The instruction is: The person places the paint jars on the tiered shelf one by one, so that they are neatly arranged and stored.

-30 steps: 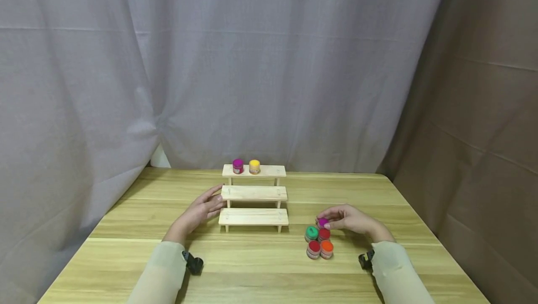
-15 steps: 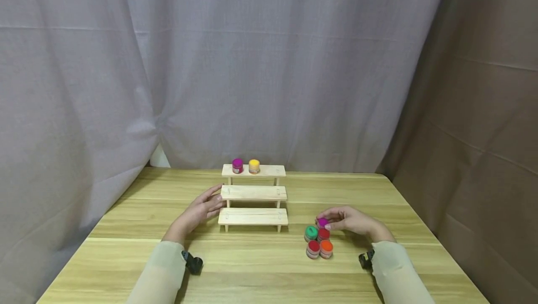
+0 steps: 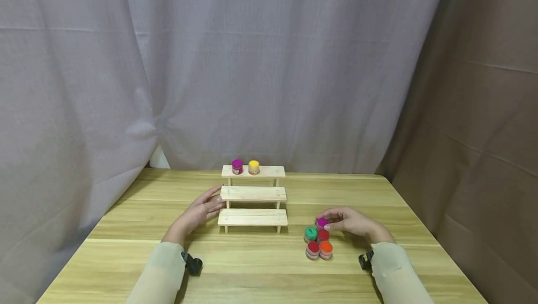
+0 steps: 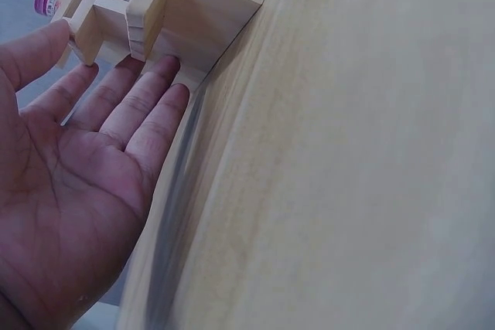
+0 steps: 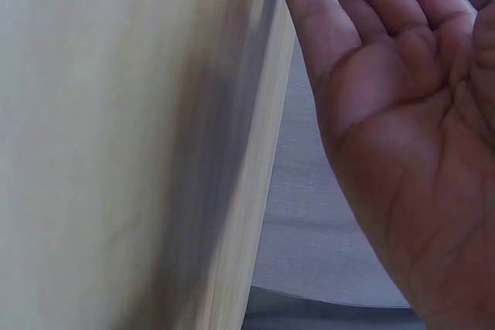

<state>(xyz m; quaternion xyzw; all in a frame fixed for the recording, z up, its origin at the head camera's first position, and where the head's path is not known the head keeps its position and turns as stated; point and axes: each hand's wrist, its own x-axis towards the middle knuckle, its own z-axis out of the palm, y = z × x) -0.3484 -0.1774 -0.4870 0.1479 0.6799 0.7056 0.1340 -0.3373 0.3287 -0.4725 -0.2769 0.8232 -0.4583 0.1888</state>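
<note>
A three-step wooden stand (image 3: pixel 253 217) stands on the table. On its top step are a purple-lidded paint jar (image 3: pixel 237 167) and a yellow paint jar (image 3: pixel 254 167). My left hand (image 3: pixel 201 211) is at the stand's left side, its fairly straight fingers (image 4: pixel 139 102) against the wood in the left wrist view. My right hand (image 3: pixel 350 222) pinches another purple-lidded paint jar (image 3: pixel 322 223) between thumb and fingers, at the back of a jar cluster. That jar lies outside the right wrist view, where mainly the palm (image 5: pixel 394 137) shows.
Close to the held jar stand a green jar (image 3: pixel 310 234), a red jar (image 3: pixel 323 236), a second red jar (image 3: pixel 313 250) and an orange jar (image 3: pixel 325 250). Grey curtain (image 3: pixel 269 70) hangs behind the wooden table (image 3: pixel 252 266) and along its right side.
Hardly anything differs: both hands keep their places, the right on the purple jar and the left at the stand. The whole head view shifts very slightly.
</note>
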